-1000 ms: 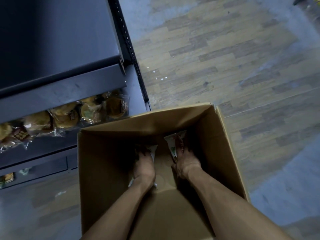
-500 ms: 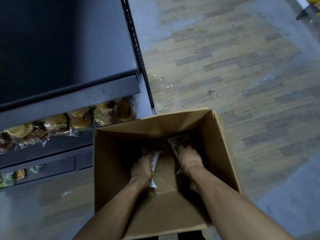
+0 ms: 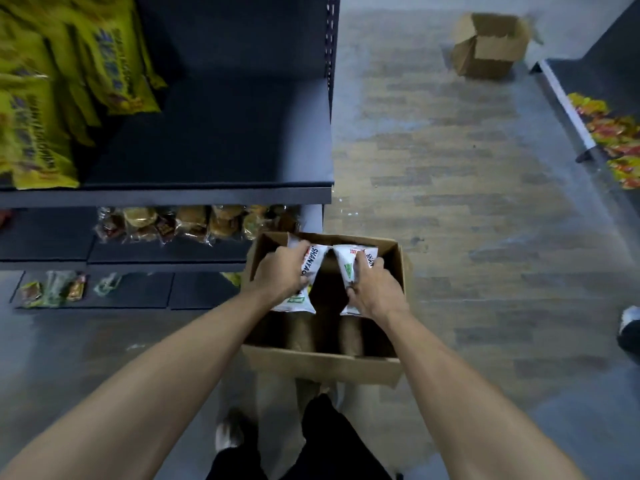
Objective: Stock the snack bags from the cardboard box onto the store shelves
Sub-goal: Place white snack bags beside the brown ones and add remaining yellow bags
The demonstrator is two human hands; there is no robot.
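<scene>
Bare dark room is lying open on the upper shelf [image 3: 214,143], right of the yellow bags [image 3: 52,98] crowding its left end. The perforated upright [image 3: 331,39] is closing the shelf's right side. Clear-wrapped buns [image 3: 194,221] are filling the tier beneath, just behind the cardboard box [image 3: 322,362].

Yellow bags [image 3: 38,98] motion-blurred; shoe [image 3: 628,329] cropped right.

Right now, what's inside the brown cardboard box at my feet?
The open brown cardboard box shows mostly bare floor. Each hand grips a white snack bag over it: left hand, right hand. Hands and bags hide its far end.
</scene>
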